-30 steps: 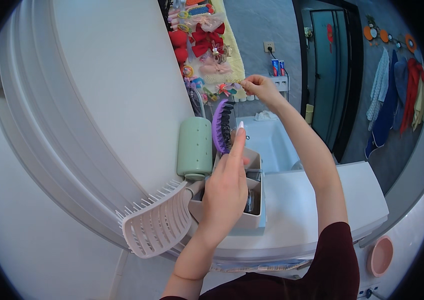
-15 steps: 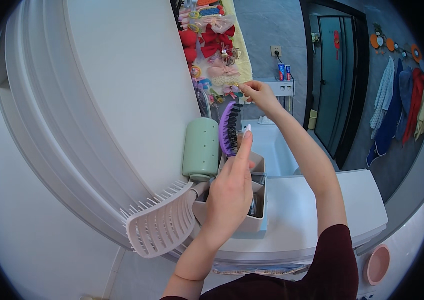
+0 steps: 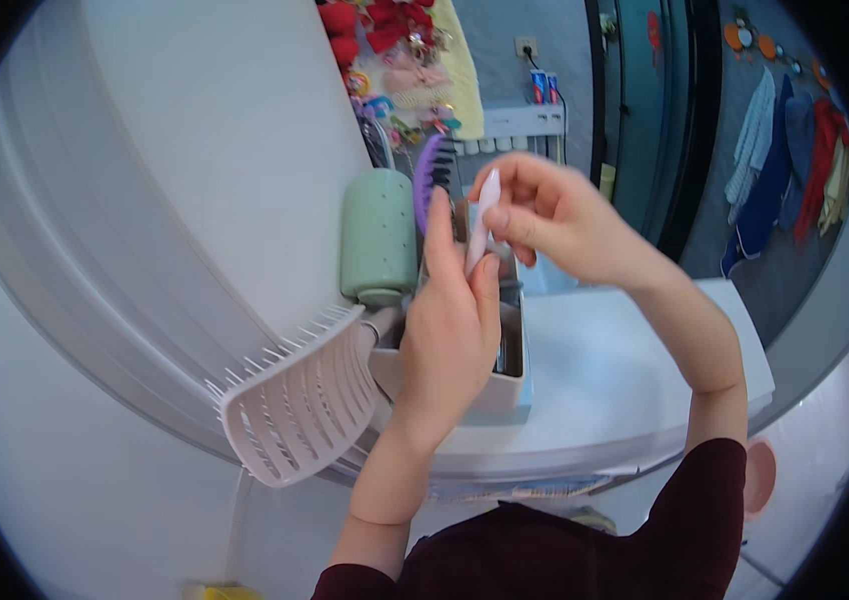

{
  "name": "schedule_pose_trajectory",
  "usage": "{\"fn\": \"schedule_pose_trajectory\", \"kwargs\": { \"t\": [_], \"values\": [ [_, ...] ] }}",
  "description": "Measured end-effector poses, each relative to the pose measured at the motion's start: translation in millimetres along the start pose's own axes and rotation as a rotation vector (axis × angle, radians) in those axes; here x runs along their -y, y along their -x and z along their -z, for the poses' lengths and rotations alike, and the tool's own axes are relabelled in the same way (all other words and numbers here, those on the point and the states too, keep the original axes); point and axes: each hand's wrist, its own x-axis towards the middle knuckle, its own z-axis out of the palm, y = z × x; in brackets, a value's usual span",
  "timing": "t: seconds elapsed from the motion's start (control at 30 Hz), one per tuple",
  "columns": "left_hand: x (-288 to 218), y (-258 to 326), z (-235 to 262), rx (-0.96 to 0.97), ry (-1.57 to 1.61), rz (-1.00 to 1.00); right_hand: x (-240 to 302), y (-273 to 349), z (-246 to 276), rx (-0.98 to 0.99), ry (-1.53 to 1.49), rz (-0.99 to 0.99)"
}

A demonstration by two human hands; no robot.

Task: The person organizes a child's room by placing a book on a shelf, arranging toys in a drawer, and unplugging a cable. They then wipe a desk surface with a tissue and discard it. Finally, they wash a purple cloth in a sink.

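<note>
My left hand (image 3: 442, 350) is closed on a slim, pale pink tapered stick (image 3: 485, 215), its lower end between thumb and forefinger. The stick points up, its exact kind unclear. My right hand (image 3: 555, 215) is bent around the upper part of it, thumb against its side; the fingers behind are partly hidden. Just beyond the left fingers stands a purple hairbrush (image 3: 427, 175) with black bristles. Below the hands, a beige divided organizer box (image 3: 512, 355) holds brushes. A pale vented hairbrush (image 3: 295, 410) leans out of its left side.
A green cylindrical container (image 3: 379, 235) stands against the white panel (image 3: 235, 130) on the left. Hair bows and clips (image 3: 410, 75) lie on a yellow towel (image 3: 462, 75) at the far side. The white counter (image 3: 625, 340) spreads right. Towels (image 3: 795, 170) hang on the right wall.
My right hand has come back from the hair accessories to the stick at my left hand. The view has shifted, so the counter items sit higher and further left.
</note>
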Motion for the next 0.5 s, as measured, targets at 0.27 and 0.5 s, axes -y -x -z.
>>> {"fn": "schedule_pose_trajectory", "kwargs": {
  "t": [0.27,0.5],
  "values": [
    [28.5,39.3,15.7,0.085,-0.172,-0.521,-13.4,20.4,52.2,-0.278,0.213,-0.003],
    [28.6,61.1,2.6,0.152,-0.579,-0.651,-21.9,38.1,37.7,-0.282,0.126,-0.076]
  ]
}}
